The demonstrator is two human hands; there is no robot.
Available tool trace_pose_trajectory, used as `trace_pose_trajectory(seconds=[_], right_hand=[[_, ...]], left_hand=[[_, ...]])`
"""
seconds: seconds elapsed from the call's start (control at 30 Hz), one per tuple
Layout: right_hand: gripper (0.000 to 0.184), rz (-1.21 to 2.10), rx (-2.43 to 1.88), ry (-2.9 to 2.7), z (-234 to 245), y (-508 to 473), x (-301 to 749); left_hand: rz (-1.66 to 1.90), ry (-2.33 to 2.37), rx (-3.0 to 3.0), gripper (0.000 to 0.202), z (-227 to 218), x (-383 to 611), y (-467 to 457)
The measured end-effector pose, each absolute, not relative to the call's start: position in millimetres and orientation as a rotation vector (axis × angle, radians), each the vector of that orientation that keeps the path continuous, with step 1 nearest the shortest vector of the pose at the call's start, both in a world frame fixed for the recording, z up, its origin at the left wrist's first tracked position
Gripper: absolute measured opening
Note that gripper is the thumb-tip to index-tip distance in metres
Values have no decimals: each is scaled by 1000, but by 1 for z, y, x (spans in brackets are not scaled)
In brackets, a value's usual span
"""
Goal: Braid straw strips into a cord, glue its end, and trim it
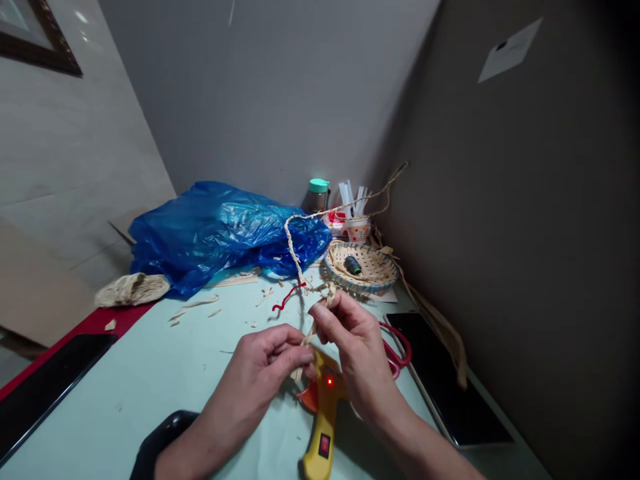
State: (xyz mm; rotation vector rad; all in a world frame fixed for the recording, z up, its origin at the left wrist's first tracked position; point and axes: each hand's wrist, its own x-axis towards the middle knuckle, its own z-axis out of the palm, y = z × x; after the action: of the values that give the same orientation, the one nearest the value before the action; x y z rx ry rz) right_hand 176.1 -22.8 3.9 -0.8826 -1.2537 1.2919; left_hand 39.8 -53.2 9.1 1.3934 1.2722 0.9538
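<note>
My left hand (267, 363) and my right hand (353, 347) are close together above a pale green tabletop (150, 373), both pinched on a braided straw cord (300, 267). The cord rises from my fingers, loops up and runs toward the right wall. A short red thread (286, 297) is tied on the cord just above my hands. Loose straw ends hang below my left fingers. Under my hands lies a yellow glue gun (323, 420) with a red light lit.
A blue plastic bag (215, 230) fills the back. A small woven basket (363, 270) holds a dark spool. Red-handled scissors (397, 350) lie behind my right hand. A cup of sticks (357, 223), a green-capped jar (318, 193), straw scraps and dark tablets are around.
</note>
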Motion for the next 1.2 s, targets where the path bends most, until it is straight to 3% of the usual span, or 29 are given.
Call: trace_pose_trajectory(seconds=[0.33, 0.57, 0.77, 0.9, 1.03, 1.13, 1.2], right_hand=[[25, 1396, -802, -1179, -6, -13, 180], [22, 1362, -803, -1268, -1, -10, 181], [19, 1244, -861, -1441, 13, -8, 189], [24, 867, -1058, -1510, 32, 5, 221], [20, 196, -1773, -2292, 34, 18, 256], [6, 142, -1955, -2452, 17, 21, 261], [15, 132, -1961, -2525, 5, 20, 256]], left_hand=[[874, 1241, 1219, 24, -1, 36, -44], [885, 1450, 1651, 27, -1, 28, -44], [958, 1548, 1639, 21, -2, 25, -42], [1032, 1646, 1593, 18, 0, 26, -42], [1125, 1660, 1608, 16, 1, 25, -43], [1211, 1678, 1628, 13, 3, 22, -42], [1254, 1702, 1623, 12, 6, 20, -42]])
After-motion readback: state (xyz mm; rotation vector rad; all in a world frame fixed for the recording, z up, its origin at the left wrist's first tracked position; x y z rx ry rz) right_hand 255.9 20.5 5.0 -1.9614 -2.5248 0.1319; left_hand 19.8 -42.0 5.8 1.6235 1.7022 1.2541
